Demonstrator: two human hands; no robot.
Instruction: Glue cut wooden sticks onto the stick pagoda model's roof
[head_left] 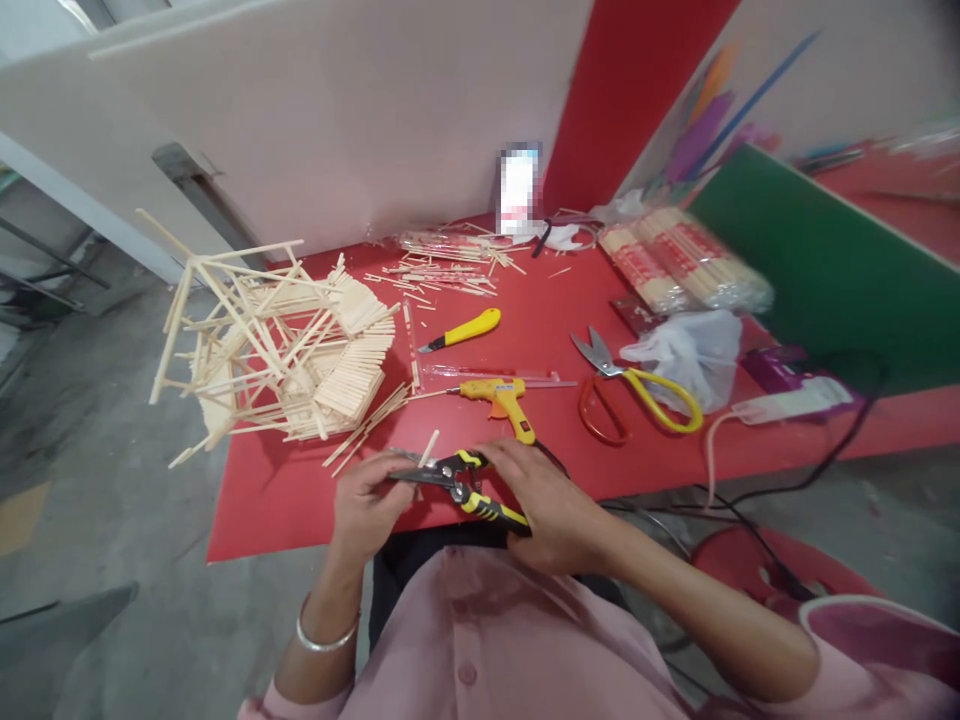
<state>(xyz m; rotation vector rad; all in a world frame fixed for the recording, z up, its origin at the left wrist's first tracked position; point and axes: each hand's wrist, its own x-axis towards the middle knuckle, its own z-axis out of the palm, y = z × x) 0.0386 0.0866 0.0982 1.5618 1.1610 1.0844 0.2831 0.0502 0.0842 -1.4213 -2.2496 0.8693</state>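
My right hand (559,510) is wrapped around the handles of yellow-and-black cutting pliers (454,478) at the table's front edge. Their dark jaws point left, toward my left hand (373,505). The fingers of that hand are closed at the jaw tips, and what lies between them is hidden. A short wooden stick (430,448) pokes up beside the jaws. Just beyond my hands lies a yellow glue gun (496,396), with its nozzle to the left. Left of it, a framework of glued wooden sticks (352,385) stands on the red table (270,510).
Loose sticks (371,425) lie by the framework, more (450,262) farther back. A yellow cutter knife (469,328) and scissors (611,375) rest mid-table. Packed sticks (682,260), a plastic bag (686,355) and a green board (832,270) occupy the right. A phone (517,190) leans at the wall.
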